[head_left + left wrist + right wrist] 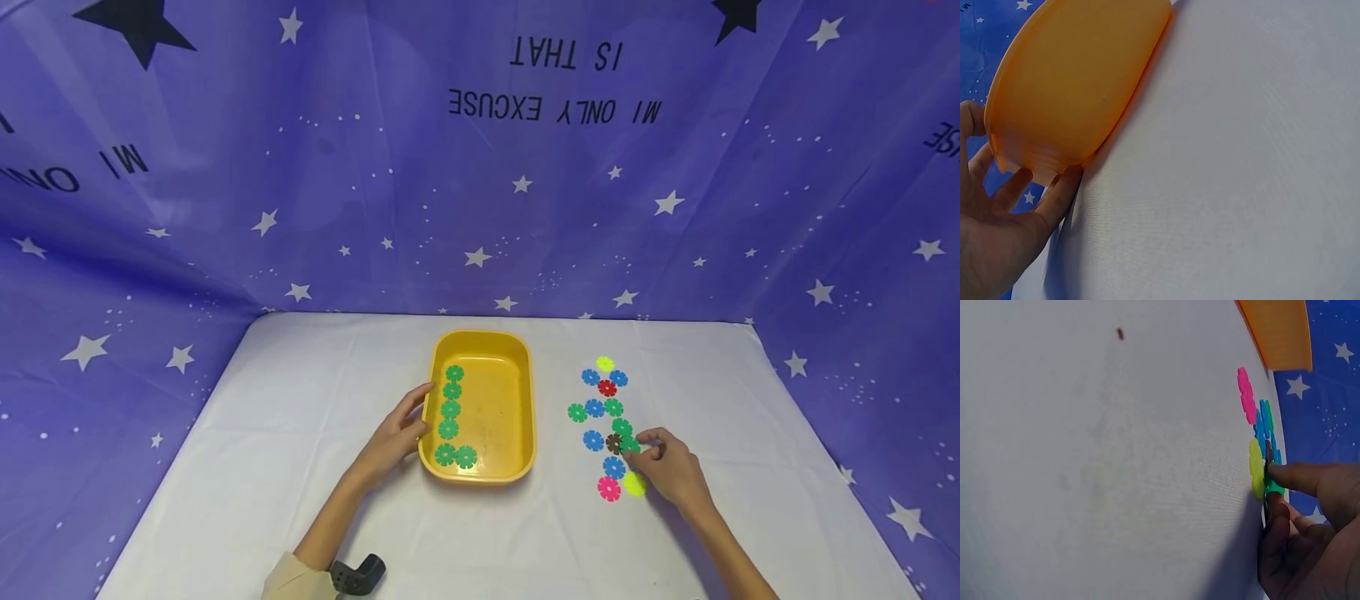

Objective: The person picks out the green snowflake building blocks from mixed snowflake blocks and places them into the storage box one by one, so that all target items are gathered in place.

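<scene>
My right hand [672, 473] pinches a green snowflake-shaped plastic disc [629, 444] between thumb and fingers, at the right edge of a group of loose discs. Right beside it lie a brown disc [615, 444], another green disc [622, 427] and a yellow disc [1256, 469]. My left hand [393, 440] touches the left side of a yellow tray [533, 417], its fingers spread along the outer wall in the left wrist view. Inside the tray, a column of green discs [451, 409] runs down the left side, with one more green disc [466, 457] at the bottom.
Blue discs [593, 440], a red disc [607, 388] and a pink disc [609, 489] lie in the group on the white tablecloth [247, 433]. A purple star-patterned curtain [420, 208] rises behind the table. The left wrist wears a black band [358, 575].
</scene>
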`<state>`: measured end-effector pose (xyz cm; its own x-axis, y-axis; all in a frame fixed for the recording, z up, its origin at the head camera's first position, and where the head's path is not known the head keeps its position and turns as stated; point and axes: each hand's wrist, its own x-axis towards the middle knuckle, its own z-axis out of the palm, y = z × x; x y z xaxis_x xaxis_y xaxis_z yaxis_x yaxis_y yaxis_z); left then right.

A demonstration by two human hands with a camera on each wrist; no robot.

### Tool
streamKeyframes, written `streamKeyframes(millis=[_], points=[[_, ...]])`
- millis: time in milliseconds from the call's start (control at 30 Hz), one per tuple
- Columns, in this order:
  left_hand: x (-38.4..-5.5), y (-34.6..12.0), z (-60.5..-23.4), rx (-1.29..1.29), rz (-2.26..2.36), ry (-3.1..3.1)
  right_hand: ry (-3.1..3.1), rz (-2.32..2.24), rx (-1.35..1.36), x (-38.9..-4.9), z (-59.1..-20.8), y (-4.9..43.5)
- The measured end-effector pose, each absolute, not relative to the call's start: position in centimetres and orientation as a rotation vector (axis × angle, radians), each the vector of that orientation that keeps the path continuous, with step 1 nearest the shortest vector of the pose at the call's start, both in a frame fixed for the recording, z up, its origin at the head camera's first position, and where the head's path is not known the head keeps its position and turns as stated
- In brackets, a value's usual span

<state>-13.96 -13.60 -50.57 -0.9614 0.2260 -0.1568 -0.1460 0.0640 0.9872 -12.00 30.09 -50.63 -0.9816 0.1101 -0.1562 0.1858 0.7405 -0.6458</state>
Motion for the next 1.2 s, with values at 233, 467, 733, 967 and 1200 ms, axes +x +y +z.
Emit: streamKeyframes(millis=[233,467,733,967,1200], points=[[-14.0,-13.6,-50.6,0.077,1.977,2.08,2.829,-1.07,0.213,-12.2,-50.5,30.2],[-14.1,-13.5,-50.6,0.066,1.966,2.09,2.805,-1.234,0.267,-12.0,-49.8,29.9],[-14.1,-13.5,-50.6,0.061,1.969,2.094,2.669,-1.558,0.024,-12.3,-47.4,26.5],[-14.0,-13.5,-50.7,0.065,1.975,2.091,2.531,-1.689,-0.226,-13.1,-45.4,21.4],[-14.0,-13.6,-50.7,0.065,1.977,2.089,2.427,-1.688,-0.446,-14.4,-44.4,16.3]])
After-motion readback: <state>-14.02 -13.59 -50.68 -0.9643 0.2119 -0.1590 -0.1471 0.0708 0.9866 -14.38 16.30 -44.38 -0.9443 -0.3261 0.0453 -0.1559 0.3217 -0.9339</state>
